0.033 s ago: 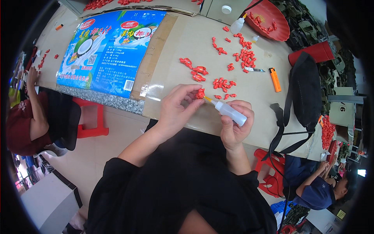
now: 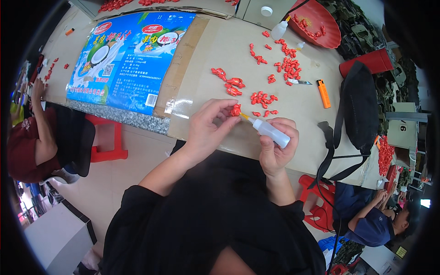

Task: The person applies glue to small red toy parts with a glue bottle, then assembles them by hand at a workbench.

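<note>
A small glossy red piece (image 2: pixel 235 110) is pinched between the thumb and fingers of my left hand (image 2: pixel 210 124), just above the near part of the table. My right hand (image 2: pixel 280 145) is wrapped round a translucent white squeeze bottle (image 2: pixel 273 133). The bottle's thin yellow nozzle (image 2: pixel 245 116) points left and reaches to the red piece; whether it touches cannot be made out. Beyond my hands lie larger red figures (image 2: pixel 233 83) in a short row. Small red pieces (image 2: pixel 263 98) sit in a cluster right of them, with a bigger pile (image 2: pixel 290 68) farther back.
An orange lighter (image 2: pixel 323 94) and a small blade (image 2: pixel 299 82) lie on the right. A second bottle (image 2: pixel 279 30) stands by a red dish (image 2: pixel 316 23) at the back. A black bag (image 2: pixel 360 107) rests on the right edge; blue printed cardboard (image 2: pixel 133 59) covers the left. People sit at both sides.
</note>
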Motion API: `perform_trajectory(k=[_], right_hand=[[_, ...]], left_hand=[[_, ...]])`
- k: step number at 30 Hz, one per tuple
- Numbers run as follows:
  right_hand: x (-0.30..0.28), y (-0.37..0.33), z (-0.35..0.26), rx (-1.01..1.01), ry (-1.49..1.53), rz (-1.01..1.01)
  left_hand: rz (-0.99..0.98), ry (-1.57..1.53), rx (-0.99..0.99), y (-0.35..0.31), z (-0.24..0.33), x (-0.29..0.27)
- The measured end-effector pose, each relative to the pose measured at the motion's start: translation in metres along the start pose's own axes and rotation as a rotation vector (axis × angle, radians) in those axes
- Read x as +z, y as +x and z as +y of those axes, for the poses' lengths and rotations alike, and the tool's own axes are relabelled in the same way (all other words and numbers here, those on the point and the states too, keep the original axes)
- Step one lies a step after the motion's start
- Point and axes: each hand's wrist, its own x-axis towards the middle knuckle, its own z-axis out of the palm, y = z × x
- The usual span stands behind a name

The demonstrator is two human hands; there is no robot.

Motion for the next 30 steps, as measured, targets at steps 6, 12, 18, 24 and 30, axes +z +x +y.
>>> perform_trajectory(k=[6,12,18,24,30], right_hand=[[-0.0002,0.0002,0.0002,-0.03,-0.057,-0.013],[0.0001,-0.0003,-0.0003,-0.016,-0.061,-0.005],[-0.0009,0.0004,-0.0004,-0.012,-0.092,-0.003],[0.0004,0.0002,-0.0019,0.004,-0.077,0.001],[-0.0008,0.0038,-0.0008,-0.057,-0.139,-0.023]], left_hand=[[0.008,0.012,0.016,0.0004,0.0,-0.0001],[0.044,0.005,0.037,0.0006,-0.0031,0.0022],[0.083,-0.011,0.041,0.0007,-0.0032,0.0037],[0.082,-0.014,0.04,0.0002,-0.0039,0.0035],[0.081,-0.005,0.045,0.0009,-0.0032,0.0031]])
